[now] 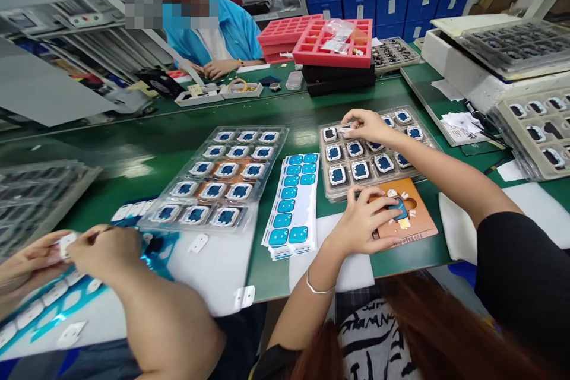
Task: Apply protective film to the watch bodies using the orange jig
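Observation:
My right hand (366, 127) reaches over the back of a clear plastic tray (327, 190) with square silver-rimmed parts (360, 170) that have dark blue centres. Its fingertips are pinched at a back-row pocket; a pale bit shows there, too hidden to name. My left hand (363, 219) lies with spread fingers over an orange card with a cartoon print (421, 222), in front of the tray. Its fingertips touch a blue rounded patch (399, 208) on the card; whether this is loose or printed I cannot tell. Left of it lies a stack of blue sticker sheets (289, 208).
A second filled tray (256, 202) stands left of the stickers. Beside it, a co-worker's hands (98, 249) hold a small white piece. Across the green table (178, 124) sits another person in a blue jacket (240, 29). Red trays (333, 59) are stacked behind; more part trays (534, 136) stand right.

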Demonstrator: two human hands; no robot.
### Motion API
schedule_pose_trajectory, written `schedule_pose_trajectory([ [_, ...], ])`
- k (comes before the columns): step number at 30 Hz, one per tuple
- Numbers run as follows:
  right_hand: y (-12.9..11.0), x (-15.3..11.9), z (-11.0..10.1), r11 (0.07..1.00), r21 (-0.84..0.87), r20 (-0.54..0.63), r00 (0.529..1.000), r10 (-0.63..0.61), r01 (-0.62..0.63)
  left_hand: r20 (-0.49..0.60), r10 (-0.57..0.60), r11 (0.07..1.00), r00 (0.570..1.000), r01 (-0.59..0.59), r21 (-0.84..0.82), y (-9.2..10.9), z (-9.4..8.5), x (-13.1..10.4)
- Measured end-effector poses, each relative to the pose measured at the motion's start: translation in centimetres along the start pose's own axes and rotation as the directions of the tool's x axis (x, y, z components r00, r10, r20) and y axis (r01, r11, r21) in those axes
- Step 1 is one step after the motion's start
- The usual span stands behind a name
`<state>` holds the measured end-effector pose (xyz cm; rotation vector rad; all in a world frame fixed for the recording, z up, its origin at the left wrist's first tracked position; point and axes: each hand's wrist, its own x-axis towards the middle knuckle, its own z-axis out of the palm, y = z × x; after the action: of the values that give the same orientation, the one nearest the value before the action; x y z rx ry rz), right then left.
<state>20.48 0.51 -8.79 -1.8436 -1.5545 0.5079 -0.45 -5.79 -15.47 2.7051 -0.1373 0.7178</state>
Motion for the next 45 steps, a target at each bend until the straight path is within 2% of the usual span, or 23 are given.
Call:
schedule_pose_trajectory([
  [2, 0.0, -3.5, -1.0, 0.995, 0.09, 0.023, 0.999, -0.04, 0.038, 0.01, -0.002, 1.0, 1.0, 0.002, 0.005, 0.0, 0.0, 0.0],
  [3, 0.1, -5.6, -1.6, 0.976, 0.212, 0.051, 0.997, -0.058, 0.046, 0.012, 0.001, 1.0, 1.0, -0.001, 0.007, 0.0, 0.0, 0.0],
  [5, 0.8, -10.0, -2.6, 0.929, 0.37, 0.174, 0.981, -0.084, 0.014, 0.003, 0.011, 1.0, 1.0, -0.011, 0.01, 0.0, -0.1, 0.0],
  [8, 2.2, -15.7, -3.7, 0.918, 0.395, 0.284, 0.955, -0.08, -0.041, -0.023, 0.02, 1.0, 1.0, -0.02, 0.018, 0.1, -0.2, 0.1],
  [11, 3.3, -18.5, -4.1, 0.958, 0.287, 0.3, 0.95, -0.083, -0.007, -0.056, 0.038, 0.999, 0.998, -0.037, 0.02, 0.2, -0.1, 0.2],
  [14, 3.8, -18.6, -4.6, 0.983, 0.128, 0.314, 0.934, -0.169, 0.135, -0.088, 0.053, 0.998, 0.995, -0.052, 0.021, 0.2, -0.1, 0.3],
  [16, 3.9, -17.9, -4.9, 0.967, 0.081, 0.34, 0.905, -0.256, 0.243, -0.091, 0.052, 0.999, 0.994, -0.05, 0.017, 0.2, -0.1, 0.3],
  [18, 4.0, -17.5, -5.1, 0.951, 0.049, 0.316, 0.898, -0.305, 0.306, -0.085, 0.048, 0.999, 0.995, -0.048, 0.008, 0.3, -0.2, 0.3],
  [21, 4.2, -17.7, -5.2, 0.938, 0.004, 0.18, 0.922, -0.342, 0.347, -0.068, 0.034, 0.999, 0.997, -0.034, 0.003, 0.3, -0.3, 0.3],
  [23, 4.5, -18.3, -5.0, 0.926, 0.017, 0.117, 0.919, -0.377, 0.377, -0.048, 0.024, 1.0, 0.999, -0.024, 0.005, 0.3, -0.4, 0.2],
  [30, 5.2, -19.5, -3.7, 0.857, -0.121, 0.021, 0.864, -0.502, 0.501, -0.073, 0.04, 0.999, 0.997, -0.04, 0.003, 0.2, -0.4, 0.2],
  [35, 5.2, -19.1, -3.6, 0.832, -0.12, -0.014, 0.837, -0.548, 0.542, -0.116, 0.038, 0.999, 0.993, -0.038, 0.002, 0.4, -0.4, 0.4],
  [38, 5.2, -19.0, -3.5, 0.815, -0.101, -0.033, 0.817, -0.575, 0.57, -0.189, -0.029, 1.0, 0.982, 0.029, -0.001, 0.7, -0.7, 0.5],
  [41, 5.0, -19.0, -3.0, 0.817, -0.082, -0.033, 0.818, -0.574, 0.57, -0.251, -0.156, 0.988, 0.955, 0.15, -0.043, 0.9, -1.0, 0.5],
  [45, 4.8, -19.1, -2.0, 0.828, -0.065, -0.033, 0.828, -0.56, 0.557, -0.198, -0.274, 0.962, 0.941, 0.264, -0.074, 1.0, -0.9, 0.6],
])
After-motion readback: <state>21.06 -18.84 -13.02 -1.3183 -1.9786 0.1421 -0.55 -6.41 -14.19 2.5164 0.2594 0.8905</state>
